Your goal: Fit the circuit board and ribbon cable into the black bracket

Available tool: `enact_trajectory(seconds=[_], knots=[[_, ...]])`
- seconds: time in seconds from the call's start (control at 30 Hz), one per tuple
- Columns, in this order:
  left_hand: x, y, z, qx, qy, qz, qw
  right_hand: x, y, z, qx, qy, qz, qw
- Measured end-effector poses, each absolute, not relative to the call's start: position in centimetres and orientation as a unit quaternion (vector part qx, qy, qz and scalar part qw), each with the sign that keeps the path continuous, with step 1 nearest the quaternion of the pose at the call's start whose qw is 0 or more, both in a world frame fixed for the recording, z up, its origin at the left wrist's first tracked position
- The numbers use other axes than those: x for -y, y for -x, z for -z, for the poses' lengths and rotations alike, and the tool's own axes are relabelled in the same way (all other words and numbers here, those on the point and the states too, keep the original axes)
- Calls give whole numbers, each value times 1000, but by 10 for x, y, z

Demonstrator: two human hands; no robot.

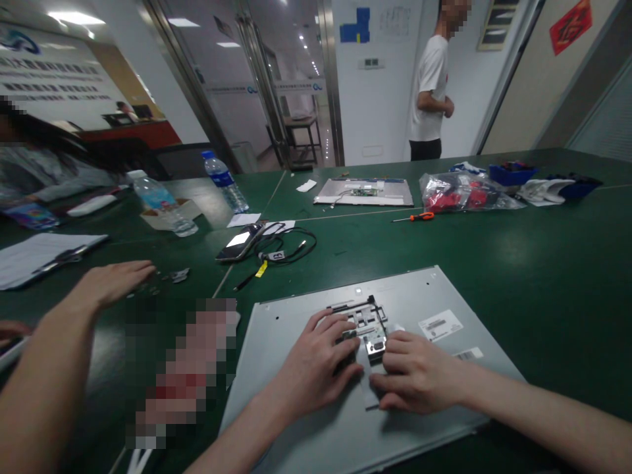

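A flat grey metal panel point(434, 296) lies on the green table point(543, 263) in front of me. Near its middle sits a small black bracket with a connector part point(368, 322). My left hand point(316, 368) rests on the panel with fingers curled against the bracket's left side. My right hand point(415, 372) lies fingers bent on the panel, touching the bracket's lower right edge. White labels point(439, 324) are stuck to the panel right of my hands. Neither hand lifts anything.
Another person's arm and hand point(111, 282) reach over the table at left, near small metal parts point(178, 274). A phone point(240, 242) with black cable, two water bottles point(224, 181), a screwdriver point(417, 216), a second panel point(365, 192), bagged parts point(461, 191) lie beyond. A person point(432, 85) stands behind.
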State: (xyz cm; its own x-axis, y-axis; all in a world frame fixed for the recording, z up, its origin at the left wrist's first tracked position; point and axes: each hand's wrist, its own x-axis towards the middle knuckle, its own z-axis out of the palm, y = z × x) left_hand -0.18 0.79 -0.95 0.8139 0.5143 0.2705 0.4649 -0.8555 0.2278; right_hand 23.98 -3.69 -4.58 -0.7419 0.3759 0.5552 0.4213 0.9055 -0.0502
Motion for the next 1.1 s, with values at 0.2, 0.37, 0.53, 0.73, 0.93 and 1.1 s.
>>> enact_trajectory(seconds=[0.2, 0.37, 0.53, 0.73, 0.93, 1.1], knots=[[-8, 2, 9, -261, -949, -161, 79, 40, -239, 46, 930, 208, 63, 298], [-9, 2, 9, -259, -949, -158, 82, 43, -239, 52, 935, 205, 75, 279], [-9, 2, 9, -258, -949, -161, 85, 45, -239, 54, 936, 211, 79, 272], [-9, 3, 8, -257, -950, -155, 83, 47, -239, 53, 934, 221, 74, 272], [-10, 2, 9, -259, -950, -156, 82, 46, -240, 55, 932, 236, 80, 264], [-10, 3, 11, -257, -951, -156, 78, 43, -240, 58, 930, 245, 85, 261]])
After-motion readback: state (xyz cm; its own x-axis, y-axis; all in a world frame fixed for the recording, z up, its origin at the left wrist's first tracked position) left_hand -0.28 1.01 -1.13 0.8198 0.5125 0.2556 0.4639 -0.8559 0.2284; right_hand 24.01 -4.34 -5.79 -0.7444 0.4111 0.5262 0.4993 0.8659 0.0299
